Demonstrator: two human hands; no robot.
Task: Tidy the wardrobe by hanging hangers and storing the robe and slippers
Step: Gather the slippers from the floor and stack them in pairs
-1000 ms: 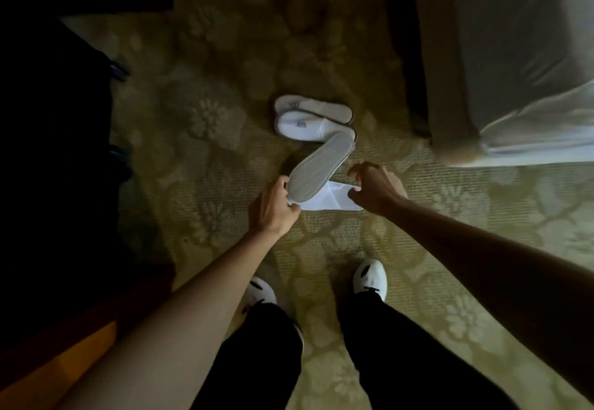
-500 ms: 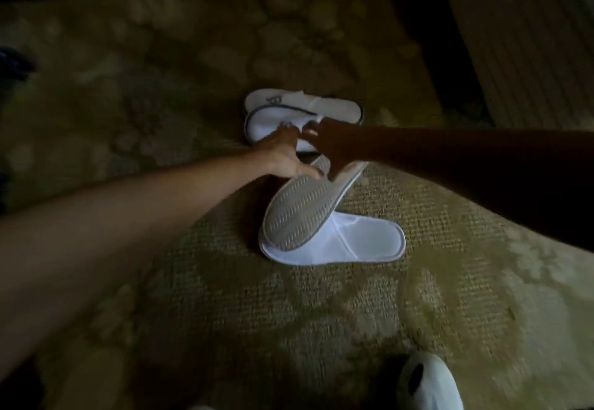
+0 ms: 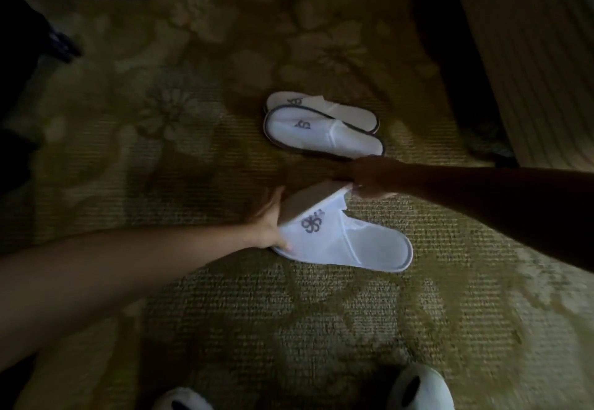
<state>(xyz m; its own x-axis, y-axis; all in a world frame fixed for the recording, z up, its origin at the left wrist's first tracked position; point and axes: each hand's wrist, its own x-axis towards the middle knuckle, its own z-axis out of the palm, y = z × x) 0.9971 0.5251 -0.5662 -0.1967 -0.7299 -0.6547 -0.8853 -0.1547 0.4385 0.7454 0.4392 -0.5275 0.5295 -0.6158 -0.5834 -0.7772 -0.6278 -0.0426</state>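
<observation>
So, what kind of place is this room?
Probably a hotel room: white disposable slippers with a printed logo lie on patterned carpet, and a bed base seems to stand at the upper right.

Patterned green carpet (image 3: 225,329) carries two white slipper pairs (image 3: 324,135) (image 3: 360,245).
</observation>
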